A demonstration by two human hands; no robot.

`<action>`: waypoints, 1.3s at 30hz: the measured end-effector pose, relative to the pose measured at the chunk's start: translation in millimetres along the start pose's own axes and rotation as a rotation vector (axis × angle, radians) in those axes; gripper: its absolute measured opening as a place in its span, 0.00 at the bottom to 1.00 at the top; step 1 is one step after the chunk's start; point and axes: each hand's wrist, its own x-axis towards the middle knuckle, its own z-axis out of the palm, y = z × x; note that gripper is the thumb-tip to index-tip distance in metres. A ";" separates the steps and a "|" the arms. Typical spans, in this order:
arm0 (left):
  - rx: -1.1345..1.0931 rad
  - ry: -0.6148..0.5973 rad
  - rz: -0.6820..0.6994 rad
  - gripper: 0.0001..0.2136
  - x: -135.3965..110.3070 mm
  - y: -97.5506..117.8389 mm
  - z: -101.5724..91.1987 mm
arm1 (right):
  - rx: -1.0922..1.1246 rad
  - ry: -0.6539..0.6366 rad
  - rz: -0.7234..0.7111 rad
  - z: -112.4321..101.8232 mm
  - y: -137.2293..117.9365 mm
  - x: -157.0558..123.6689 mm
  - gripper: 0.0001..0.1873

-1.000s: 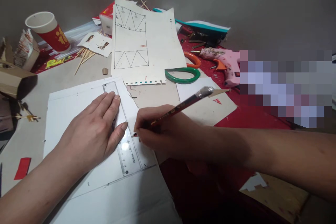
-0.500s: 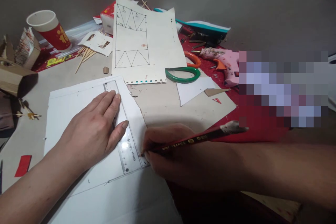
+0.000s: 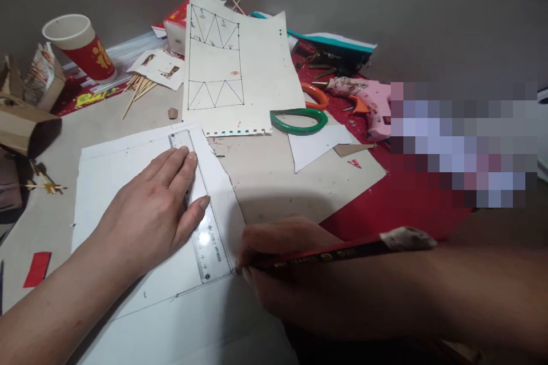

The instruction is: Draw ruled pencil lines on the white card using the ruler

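My left hand lies flat on a clear plastic ruler, its fingers stretched out and pressing it onto a white sheet. Pinched in my right hand is a dark red and black pencil with a whitish wrapped end. The pencil's tip is mostly hidden by my fingers, by the ruler's near right corner. Drawn lines run along the ruler's right side and across the sheet below it.
Behind the sheet is a paper with drawn triangles. Green-handled scissors and a pink glue gun lie to its right. A red and white paper cup stands back left, near wooden sticks.
My right hand has moved slightly right and toward me along the ruler's edge, to its near corner, and the pencil tilts lower. My left hand and the ruler stay put.
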 end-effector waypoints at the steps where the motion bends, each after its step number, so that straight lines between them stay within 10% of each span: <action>1: 0.002 -0.005 -0.004 0.32 -0.8 -0.9 -1.1 | 0.006 0.022 0.007 -1.3 -0.5 -1.6 0.06; 10: 0.162 -0.085 -0.082 0.28 -20.4 -16.9 -26.6 | 0.021 0.307 -0.103 -19.0 4.3 -17.4 0.09; 16: 0.259 -0.197 -0.154 0.25 -21.0 -12.4 -43.0 | -0.387 -0.023 -0.424 -9.1 18.6 -31.2 0.20; 27: 0.011 -0.406 -0.344 0.40 -24.3 -50.0 -43.5 | -0.462 -0.364 -0.380 0.5 20.2 -41.8 0.36; 32: 0.047 -0.434 -0.427 0.37 -23.9 -50.1 -57.4 | -0.615 -0.267 -0.591 5.5 15.7 -45.3 0.18; 39: -0.040 -0.513 -0.512 0.26 -35.5 -57.1 -71.4 | -0.566 0.038 -0.390 -45.7 32.6 -62.5 0.18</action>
